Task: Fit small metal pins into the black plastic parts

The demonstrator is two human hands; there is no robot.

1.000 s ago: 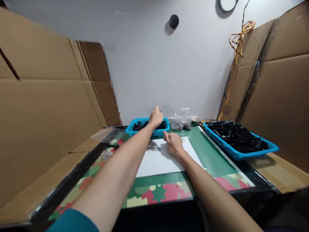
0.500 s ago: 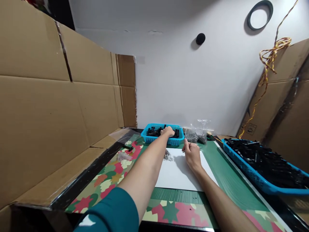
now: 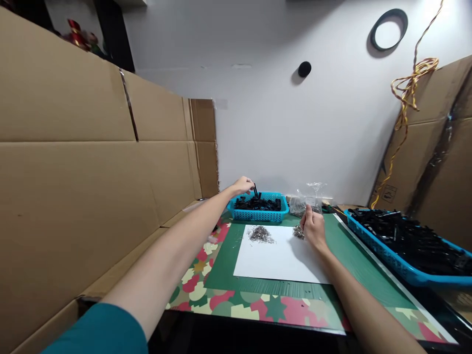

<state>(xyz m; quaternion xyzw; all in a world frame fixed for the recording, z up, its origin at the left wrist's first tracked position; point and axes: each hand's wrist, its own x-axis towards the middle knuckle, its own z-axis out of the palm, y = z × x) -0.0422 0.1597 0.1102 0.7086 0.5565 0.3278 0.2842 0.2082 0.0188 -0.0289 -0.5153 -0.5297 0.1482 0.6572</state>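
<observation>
Think of the middle of the white paper as the middle of a clock. My left hand is up near 11 o'clock, over the edge of the small blue basket. Its finger and thumb are pinched on a thin black piece. I can't tell if the low end touches the other pieces. My right hand is at about 2 o'clock, with its fingers curled closed and its thumb up. I can't tell if anything is inside it.

The small basket sits at 12 o'clock on the table, with lots of black pieces in it. The big blue basket at 3 o'clock is heaped with black parts. Clear bags with little bits in them stand at 1 o'clock. Shiny bits make one pile at 11 o'clock and another pile beside my right hand.
</observation>
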